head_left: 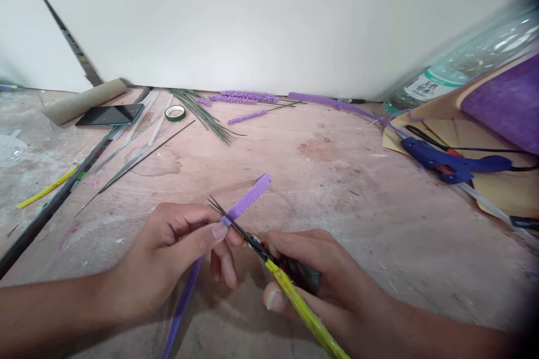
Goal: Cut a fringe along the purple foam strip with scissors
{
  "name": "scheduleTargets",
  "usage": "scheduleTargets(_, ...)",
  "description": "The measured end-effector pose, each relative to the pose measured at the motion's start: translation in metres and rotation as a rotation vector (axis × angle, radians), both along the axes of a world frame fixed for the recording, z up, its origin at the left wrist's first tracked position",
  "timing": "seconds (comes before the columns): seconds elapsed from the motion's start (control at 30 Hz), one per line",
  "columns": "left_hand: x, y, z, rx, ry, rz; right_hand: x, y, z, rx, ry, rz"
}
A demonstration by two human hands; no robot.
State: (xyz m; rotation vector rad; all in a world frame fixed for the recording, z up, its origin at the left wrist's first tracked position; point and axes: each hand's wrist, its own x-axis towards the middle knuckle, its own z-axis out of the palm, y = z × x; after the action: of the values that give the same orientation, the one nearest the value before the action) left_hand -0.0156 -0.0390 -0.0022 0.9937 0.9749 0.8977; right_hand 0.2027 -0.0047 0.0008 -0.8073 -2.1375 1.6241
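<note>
My left hand (pixel 172 247) pinches a narrow purple crepe-paper strip (pixel 252 193) between thumb and fingers. One end of the strip sticks out beyond the fingertips, and the rest hangs below the hand toward the bottom edge. Scissors (pixel 301 308) with a yellow-wrapped handle are gripped in my right hand (pixel 332 269). Their dark, thin blades lie across the strip just past my left thumb, slightly apart at the tips. Whether the blades have cut into the paper I cannot tell.
Behind are purple beaded-looking stems (pixel 244 96), green wires (pixel 206 115) and a green tape roll (pixel 175 113). A phone (pixel 110 115), a cardboard tube (pixel 86 101) and a yellow stick (pixel 47 187) lie left. A blue glue gun (pixel 446 161) and a plastic bottle (pixel 458 76) are right.
</note>
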Motion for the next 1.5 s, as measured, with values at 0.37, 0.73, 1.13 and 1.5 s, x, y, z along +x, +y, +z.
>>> scheduleTargets(0.37, 0.002, -0.001, 0.005, 0.061, 0.026, 0.0, -0.002, -0.002, 0.001, 0.09, -0.037, 0.025)
scheduleTargets(0.73, 0.001, 0.001, 0.003, 0.071, 0.058, -0.005, 0.002, -0.004, -0.008, 0.081, -0.035, -0.017)
scheduleTargets(1.13, 0.0, -0.001, 0.006, 0.057, 0.058, -0.042, -0.002, -0.001, 0.003, 0.012, 0.023, 0.028)
scheduleTargets(1.5, -0.002, -0.004, 0.003, 0.083, 0.105, -0.032, 0.0, -0.002, 0.002, 0.099, -0.038, -0.004)
